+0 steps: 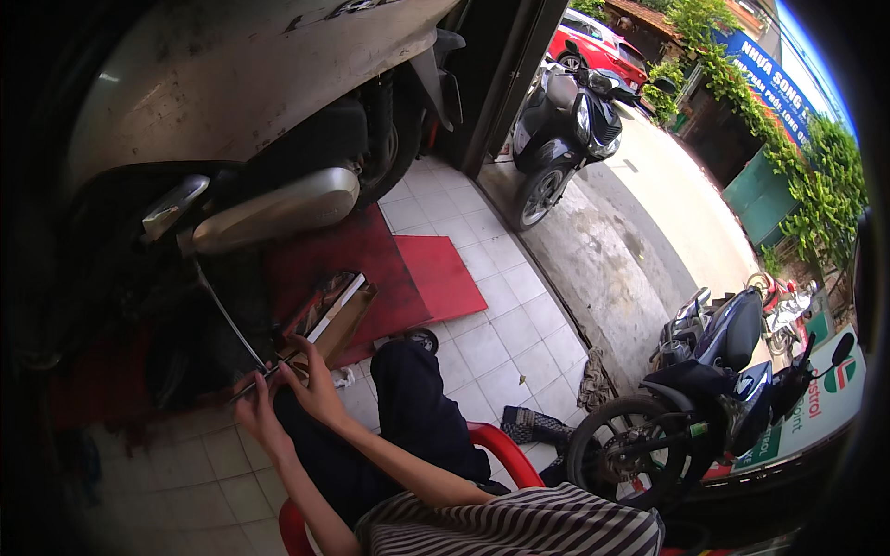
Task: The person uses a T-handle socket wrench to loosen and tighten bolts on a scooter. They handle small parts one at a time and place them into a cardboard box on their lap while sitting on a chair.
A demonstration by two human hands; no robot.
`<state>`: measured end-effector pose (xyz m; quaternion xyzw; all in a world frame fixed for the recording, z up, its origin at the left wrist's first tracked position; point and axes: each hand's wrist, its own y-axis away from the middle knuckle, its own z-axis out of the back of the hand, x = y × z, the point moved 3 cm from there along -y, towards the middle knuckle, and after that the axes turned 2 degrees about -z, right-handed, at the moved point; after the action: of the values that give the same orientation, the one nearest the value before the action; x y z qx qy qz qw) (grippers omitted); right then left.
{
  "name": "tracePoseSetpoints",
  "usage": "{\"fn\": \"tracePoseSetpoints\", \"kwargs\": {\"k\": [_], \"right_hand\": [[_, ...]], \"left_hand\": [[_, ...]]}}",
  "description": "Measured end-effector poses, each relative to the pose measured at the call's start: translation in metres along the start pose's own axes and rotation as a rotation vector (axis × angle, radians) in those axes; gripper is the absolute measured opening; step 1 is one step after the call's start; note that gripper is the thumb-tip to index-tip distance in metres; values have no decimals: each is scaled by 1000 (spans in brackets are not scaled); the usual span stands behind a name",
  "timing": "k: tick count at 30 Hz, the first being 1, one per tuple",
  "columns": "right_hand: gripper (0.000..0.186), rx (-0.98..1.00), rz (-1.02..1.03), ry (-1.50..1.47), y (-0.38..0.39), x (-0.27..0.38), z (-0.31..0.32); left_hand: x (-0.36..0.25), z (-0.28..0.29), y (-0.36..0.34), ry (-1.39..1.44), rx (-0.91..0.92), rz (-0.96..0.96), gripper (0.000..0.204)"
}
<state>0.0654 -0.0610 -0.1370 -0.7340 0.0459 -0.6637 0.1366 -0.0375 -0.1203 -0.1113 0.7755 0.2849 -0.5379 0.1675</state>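
My left hand (pixel 262 422) and my right hand (pixel 318 387) are close together in front of my knees, fingers pinched. Between their fingertips is something thin and dark, too small to make out. A slender, slightly curved metal rod (pixel 228 318) runs from beneath the silver scooter (pixel 250 83) down to my fingertips. Whether my fingers touch the rod I cannot tell. Just beyond my right hand lies an opened cardboard box (pixel 345 317) with a white edge. The scooter's long metal side cover (pixel 278 211) and footpeg (pixel 176 206) are above and beyond my hands.
The scooter is over red mats (pixel 445 278) on white floor tiles (pixel 491 357). I sit on a red chair (pixel 505 454). A dark motorbike (pixel 686 408) stands at my right, near cloths (pixel 538 429). Beyond the doorway are a black scooter (pixel 565 139) and a red car (pixel 603 51).
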Motion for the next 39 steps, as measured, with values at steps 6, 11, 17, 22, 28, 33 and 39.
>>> {"fn": "tracePoseSetpoints", "kwargs": {"k": [6,11,17,22,28,33,39], "right_hand": [[54,-168,-316,-296,-16,-41,11],[47,-27,-549,-542,-8,-25,6],[35,5,-444,-526,-30,-11,8],[48,-13,-582,-558,-15,-17,16],[37,94,-899,-602,17,-31,1],[24,189,-863,-745,8,-29,21],[27,190,-687,-822,7,9,32]], "left_hand": [[7,0,-5,123,95,64,25],[-1,6,-6,132,25,8,26],[0,-2,-8,99,142,55,17],[-1,-1,-5,93,33,176,22],[11,13,-1,-362,-47,-7,32],[-16,3,7,-365,107,-37,28],[-38,-17,17,-294,202,0,26]]}}
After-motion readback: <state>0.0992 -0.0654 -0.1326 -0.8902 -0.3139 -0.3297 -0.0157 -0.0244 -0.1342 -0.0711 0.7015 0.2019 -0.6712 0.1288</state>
